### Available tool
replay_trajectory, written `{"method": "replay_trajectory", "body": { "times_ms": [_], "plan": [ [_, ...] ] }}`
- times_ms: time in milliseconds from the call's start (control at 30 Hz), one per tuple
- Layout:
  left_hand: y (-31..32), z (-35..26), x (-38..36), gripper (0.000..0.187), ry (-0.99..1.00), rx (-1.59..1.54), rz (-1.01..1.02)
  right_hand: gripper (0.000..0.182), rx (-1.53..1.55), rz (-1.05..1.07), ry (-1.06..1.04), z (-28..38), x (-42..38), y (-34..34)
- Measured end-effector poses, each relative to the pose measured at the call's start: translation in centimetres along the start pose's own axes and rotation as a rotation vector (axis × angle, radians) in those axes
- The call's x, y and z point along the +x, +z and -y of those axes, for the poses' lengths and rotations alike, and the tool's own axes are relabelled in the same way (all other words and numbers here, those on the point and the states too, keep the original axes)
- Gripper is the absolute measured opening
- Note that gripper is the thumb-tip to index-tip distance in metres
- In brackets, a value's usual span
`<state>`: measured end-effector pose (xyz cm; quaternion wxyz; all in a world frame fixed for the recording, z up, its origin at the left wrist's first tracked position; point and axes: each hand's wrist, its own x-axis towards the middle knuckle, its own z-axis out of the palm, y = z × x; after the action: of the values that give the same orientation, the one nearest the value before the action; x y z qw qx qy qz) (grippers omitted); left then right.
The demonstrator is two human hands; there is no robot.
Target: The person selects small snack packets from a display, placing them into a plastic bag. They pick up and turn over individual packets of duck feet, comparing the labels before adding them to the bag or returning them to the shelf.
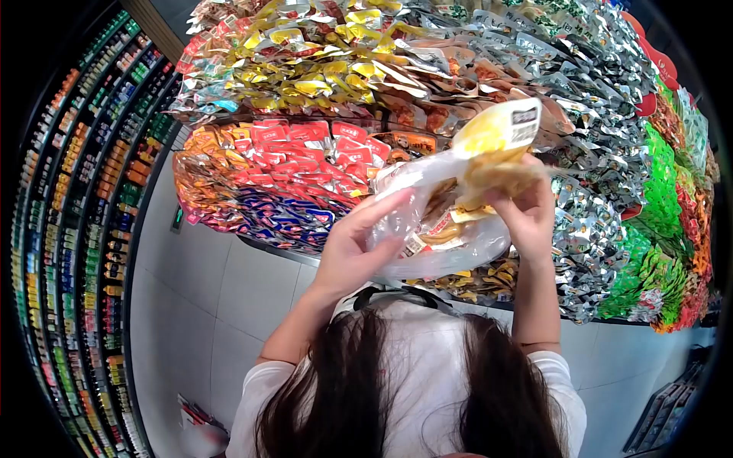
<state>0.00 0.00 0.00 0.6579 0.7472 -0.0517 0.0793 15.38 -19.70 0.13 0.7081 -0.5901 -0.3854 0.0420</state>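
My left hand (357,246) grips the left side of a clear plastic bag (458,263), thumb and fingers pressed around the film. Inside the bag lie several snack packets, one with a red-and-white label and a barcode (412,246). My right hand (532,210) pinches a yellow-and-white snack packet (496,136) at its lower end, over the right side of the bag's mouth. This packet tilts up and away from me, its pale top corner carrying a dark printed square. Part of the bag's opening is hidden behind it.
A wide display heaped with snack packets spreads ahead: red packets (286,149), blue packets (286,217), yellow packets (305,76), silver packets (588,168) and green packets (664,175). Shelves of bottles and cans (84,206) curve along the left. Grey tiled floor (191,305) lies between.
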Motion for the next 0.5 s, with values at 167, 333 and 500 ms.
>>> {"method": "replay_trajectory", "body": {
  "times_ms": [167,333,500],
  "plan": [
    [0.2,-1.9,-0.1,0.066,0.191,-0.160,-0.111,0.045,-0.673,0.558,-0.264,5.1,2.0,0.1],
    [-1.2,-2.5,0.3,0.066,0.278,0.014,-0.111,0.045,-0.917,0.678,-0.012,6.2,3.1,0.2],
    [-1.7,-3.8,1.5,0.065,0.363,0.271,-0.062,0.046,-0.983,0.964,0.105,6.0,4.7,2.2]
  ]
}}
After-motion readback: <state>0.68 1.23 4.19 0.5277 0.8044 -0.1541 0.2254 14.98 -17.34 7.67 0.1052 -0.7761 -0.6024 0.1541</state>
